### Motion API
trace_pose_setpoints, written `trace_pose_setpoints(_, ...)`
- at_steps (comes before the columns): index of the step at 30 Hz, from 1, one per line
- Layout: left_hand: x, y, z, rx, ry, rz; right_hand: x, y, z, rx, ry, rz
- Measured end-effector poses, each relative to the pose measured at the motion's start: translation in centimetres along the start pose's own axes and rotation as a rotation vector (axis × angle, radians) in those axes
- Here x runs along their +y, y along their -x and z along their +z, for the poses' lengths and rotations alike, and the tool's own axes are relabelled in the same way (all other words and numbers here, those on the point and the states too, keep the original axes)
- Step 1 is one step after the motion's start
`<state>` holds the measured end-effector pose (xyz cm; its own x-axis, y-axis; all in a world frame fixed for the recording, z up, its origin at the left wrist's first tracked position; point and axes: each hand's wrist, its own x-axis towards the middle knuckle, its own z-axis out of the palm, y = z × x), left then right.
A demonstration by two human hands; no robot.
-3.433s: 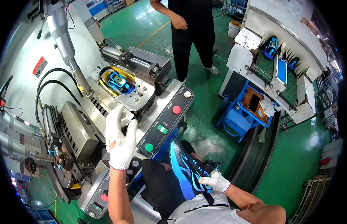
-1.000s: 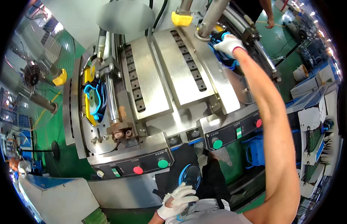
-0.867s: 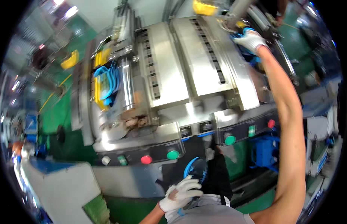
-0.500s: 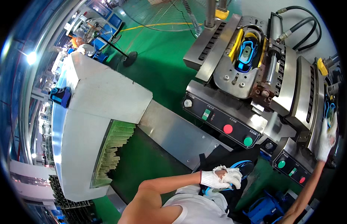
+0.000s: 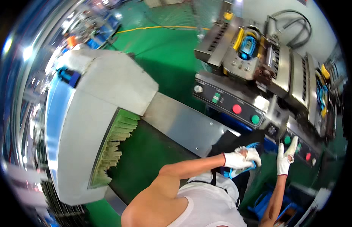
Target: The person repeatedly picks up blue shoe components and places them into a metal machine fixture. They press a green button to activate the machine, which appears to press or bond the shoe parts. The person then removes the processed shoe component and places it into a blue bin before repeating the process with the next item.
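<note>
My left hand [image 5: 242,158], in a white glove with torn fingertips, is closed on a black and blue shoe upper [image 5: 236,172] held close to my lap. Much of that upper is hidden behind the hand. On the right, my gloved right hand [image 5: 286,155] is raised with its fingers spread and nothing in it. Its fingertips are at the right control panel [image 5: 300,145], beside a green button [image 5: 287,139]; whether they touch it I cannot tell. A blue-edged shoe upper [image 5: 248,46] sits in the left metal press [image 5: 236,68]. Another blue upper [image 5: 322,90] is in the right press [image 5: 312,87].
The left press has a control panel [image 5: 227,99] with red and green buttons. A white machine housing [image 5: 96,87] with a green strip curtain [image 5: 117,145] stands left, a dark blue shoe upper [image 5: 69,76] on it. A blue crate [image 5: 264,204] is low at right.
My right hand has come away from the right press, down and left to its control panel. My left hand keeps the upper. The view has shifted slightly.
</note>
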<state>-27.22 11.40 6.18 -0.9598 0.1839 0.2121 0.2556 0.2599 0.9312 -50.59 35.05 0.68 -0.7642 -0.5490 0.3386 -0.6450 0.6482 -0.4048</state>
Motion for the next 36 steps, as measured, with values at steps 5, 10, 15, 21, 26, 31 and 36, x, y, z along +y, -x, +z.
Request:
trace_pose_setpoints(5, 2.0, -4.3, 2.1, 0.041, -0.012, 0.125, -10.7, 13.3, -8.7, -0.170, -0.277, 0.314)
trace_pose_setpoints(10, 9.2, -9.8, 9.6, -0.012, -0.012, 0.270, -15.5, 22.9, -12.5, 0.013, -0.557, 0.500)
trace_pose_setpoints(15, 19.1, -15.1, 19.9, -0.317, 0.019, 0.666, -13.3, 25.1, -16.1, 0.719, -0.282, 0.723)
trace_pose_setpoints(21, 22.2, -17.2, 27.8, -0.539, 0.190, 1.013, -3.2, 28.7, -24.3, 1.576, -0.285, 0.650)
trace_pose_setpoints(26, 14.4, -16.3, 26.0, -0.735, 0.044, 0.682, 11.1, 31.6, -35.5, 1.661, 0.068, 0.812)
trace_pose_setpoints(31, 6.2, -12.7, 21.2, -0.742, -0.175, 0.227, 28.1, 39.5, -43.9, 1.222, 0.216, 1.429)
trace_pose_setpoints(36, 2.0, -9.8, 16.6, -0.676, -0.336, -0.161, 38.8, 49.7, -51.2, 0.566, 0.651, 1.418)
